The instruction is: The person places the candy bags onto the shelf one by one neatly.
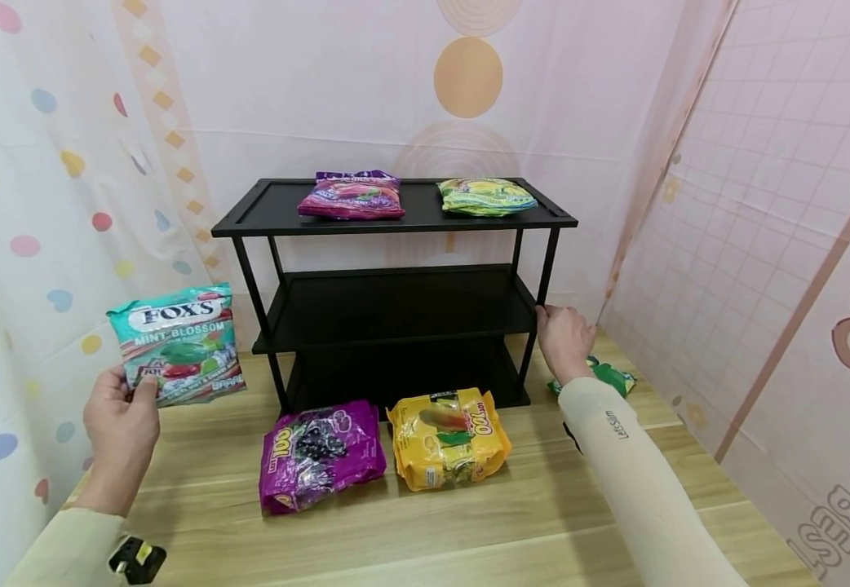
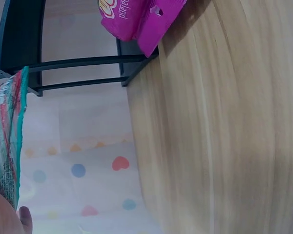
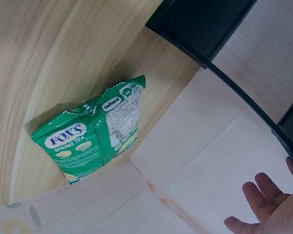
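Note:
My left hand [image 1: 122, 420] pinches the lower left corner of a teal candy bag [image 1: 179, 346] marked Fox's Mint Blossom, thumb in front. The bag hangs to the left of a black three-tier shelf rack [image 1: 396, 306], its printed front facing the head camera. On the other side, my right hand [image 1: 566, 338] grips the rack's right front post at the middle tier. The right wrist view shows its other fingers [image 3: 266, 190] spread loosely off the rack. Behind that hand, a green Fox's Spring Tea bag [image 3: 95, 129] lies on the table.
A purple-pink candy bag [image 1: 355, 196] and a yellow-green one [image 1: 485, 197] lie on the top tier. In front of the rack, a purple bag [image 1: 322, 456] and a yellow bag [image 1: 450, 440] rest on the wooden table [image 1: 425, 538]. Patterned curtains [image 1: 366, 81] enclose the back and sides.

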`<state>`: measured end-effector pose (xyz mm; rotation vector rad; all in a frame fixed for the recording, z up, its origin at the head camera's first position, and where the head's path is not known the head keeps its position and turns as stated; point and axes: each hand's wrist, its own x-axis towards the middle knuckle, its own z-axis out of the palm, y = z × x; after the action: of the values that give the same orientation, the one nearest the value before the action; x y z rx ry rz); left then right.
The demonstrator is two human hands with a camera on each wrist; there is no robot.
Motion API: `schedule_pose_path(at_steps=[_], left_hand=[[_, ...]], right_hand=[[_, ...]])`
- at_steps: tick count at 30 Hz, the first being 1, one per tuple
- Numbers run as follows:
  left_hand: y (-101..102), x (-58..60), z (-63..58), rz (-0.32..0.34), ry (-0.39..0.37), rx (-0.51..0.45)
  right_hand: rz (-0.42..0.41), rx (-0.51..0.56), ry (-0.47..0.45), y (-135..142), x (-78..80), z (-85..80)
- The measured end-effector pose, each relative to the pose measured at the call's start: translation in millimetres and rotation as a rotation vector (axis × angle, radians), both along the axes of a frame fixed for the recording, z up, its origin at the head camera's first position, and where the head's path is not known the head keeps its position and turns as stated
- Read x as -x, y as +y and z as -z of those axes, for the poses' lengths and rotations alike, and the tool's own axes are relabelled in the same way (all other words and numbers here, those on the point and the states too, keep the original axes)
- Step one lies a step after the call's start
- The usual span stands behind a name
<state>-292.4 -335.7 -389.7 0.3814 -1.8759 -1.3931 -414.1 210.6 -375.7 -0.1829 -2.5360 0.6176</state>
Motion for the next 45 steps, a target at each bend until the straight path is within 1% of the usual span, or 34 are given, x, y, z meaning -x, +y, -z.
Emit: schedule_pose_path(at_steps=[6,11,15,18,23,30,36,43,45], left_hand=[[5,-2.0,-1.0,0.014,0.067,-0.016],[13,-3.3,-3.4,0.024,0.144,0.022],[22,-5.2,-7.1,0.021,0.192,0.068],[28,-6.0,-8.8,0.021,0.212,0.089],[36,-6.5,-10.1,0.048,0.214,0.092],[50,-5.5,-12.7,0.113,0.223,0.049],[64,-3.9,-13.5,0.150,0.229,0.080],[80,-2.0,-13.7,0.191,0.181,0.107],[84,-0.7,-13.7,0.208,0.177,0.105]], right_hand=[[0.003,0.002,-0.007,-1,0.5,-0.6],[0.009,-0.003,-0.013,0,0.6,-0.6],[0.006,-0.005,-0.016,0,-0.3,-0.6],[0.002,-0.003,-0.014,0,-0.5,-0.7],[0.003,0.001,-0.015,0,-0.4,-1.0],[0.004,0.003,-0.014,0,-1.1,-1.5],[-0.002,0.005,-0.010,0,-1.4,-1.2],[0.005,0.006,-0.009,-1,-0.3,-0.6],[0.008,0.006,-0.010,-1,0.1,-0.5]])
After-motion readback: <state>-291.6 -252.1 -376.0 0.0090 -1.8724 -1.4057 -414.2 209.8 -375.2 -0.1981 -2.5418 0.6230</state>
